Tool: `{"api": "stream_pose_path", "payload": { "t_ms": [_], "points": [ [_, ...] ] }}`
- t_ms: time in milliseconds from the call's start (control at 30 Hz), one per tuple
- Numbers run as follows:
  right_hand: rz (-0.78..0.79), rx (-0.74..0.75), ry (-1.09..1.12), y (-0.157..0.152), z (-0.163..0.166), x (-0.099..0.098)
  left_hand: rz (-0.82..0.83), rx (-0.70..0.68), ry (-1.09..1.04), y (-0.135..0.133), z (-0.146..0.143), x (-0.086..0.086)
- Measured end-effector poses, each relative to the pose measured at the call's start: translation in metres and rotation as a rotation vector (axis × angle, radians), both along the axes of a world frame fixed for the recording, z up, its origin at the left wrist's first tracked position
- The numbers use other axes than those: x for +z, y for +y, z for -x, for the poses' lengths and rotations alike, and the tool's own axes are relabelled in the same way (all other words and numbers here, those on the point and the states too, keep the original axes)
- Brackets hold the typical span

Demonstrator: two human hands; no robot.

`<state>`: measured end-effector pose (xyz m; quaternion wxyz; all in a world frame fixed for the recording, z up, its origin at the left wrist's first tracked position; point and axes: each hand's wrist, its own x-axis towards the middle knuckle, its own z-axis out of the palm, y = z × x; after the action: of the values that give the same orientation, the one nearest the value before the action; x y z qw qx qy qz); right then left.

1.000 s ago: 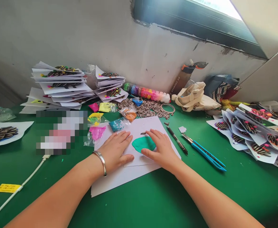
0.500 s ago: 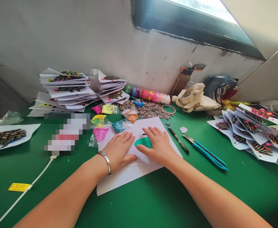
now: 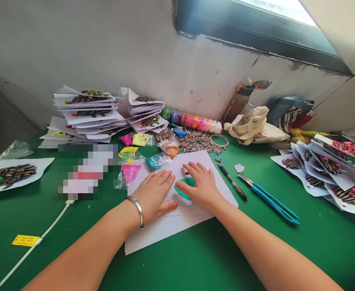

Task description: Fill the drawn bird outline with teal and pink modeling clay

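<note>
The head camera looks down on a green table (image 3: pixel 195 258) where the left hand (image 3: pixel 154 194) lies flat, fingers spread, holding down a white paper sheet (image 3: pixel 165 226). Just beside it the right hand (image 3: pixel 203 186) rests palm-down, fingers extended, covering most of a flattened teal clay patch (image 3: pixel 183 186) on that sheet. A blue-handled craft knife (image 3: pixel 271 198) and a black pen (image 3: pixel 232 182) lie to the right, apart from both hands

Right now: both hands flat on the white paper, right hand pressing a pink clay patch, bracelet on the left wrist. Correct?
One slip: the clay patch under the right hand is teal-green, not pink. The head view shows the rest as stated: left hand and right hand flat on the white paper, silver bracelet on the left wrist.
</note>
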<state>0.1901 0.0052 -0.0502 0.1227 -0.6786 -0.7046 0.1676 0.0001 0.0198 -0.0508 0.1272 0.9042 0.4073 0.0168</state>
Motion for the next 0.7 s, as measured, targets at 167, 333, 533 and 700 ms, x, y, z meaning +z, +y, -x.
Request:
{"api": "stream_pose_path", "payload": {
  "t_ms": [167, 333, 533, 700],
  "points": [
    [-0.046, 0.018, -0.062, -0.001, 0.003, -0.004, -0.001, -0.001, 0.004, 0.0, 0.001, -0.001],
    [-0.034, 0.011, -0.054, 0.0, 0.003, -0.002, -0.038, -0.002, -0.045, 0.001, 0.004, -0.011],
    [-0.07, 0.004, -0.101, 0.0, 0.007, -0.005, 0.0, 0.016, -0.018, 0.0, 0.001, -0.002],
    [-0.048, -0.004, -0.073, 0.001, 0.007, -0.004, 0.057, 0.019, 0.037, 0.0, -0.002, 0.011]
  ]
}}
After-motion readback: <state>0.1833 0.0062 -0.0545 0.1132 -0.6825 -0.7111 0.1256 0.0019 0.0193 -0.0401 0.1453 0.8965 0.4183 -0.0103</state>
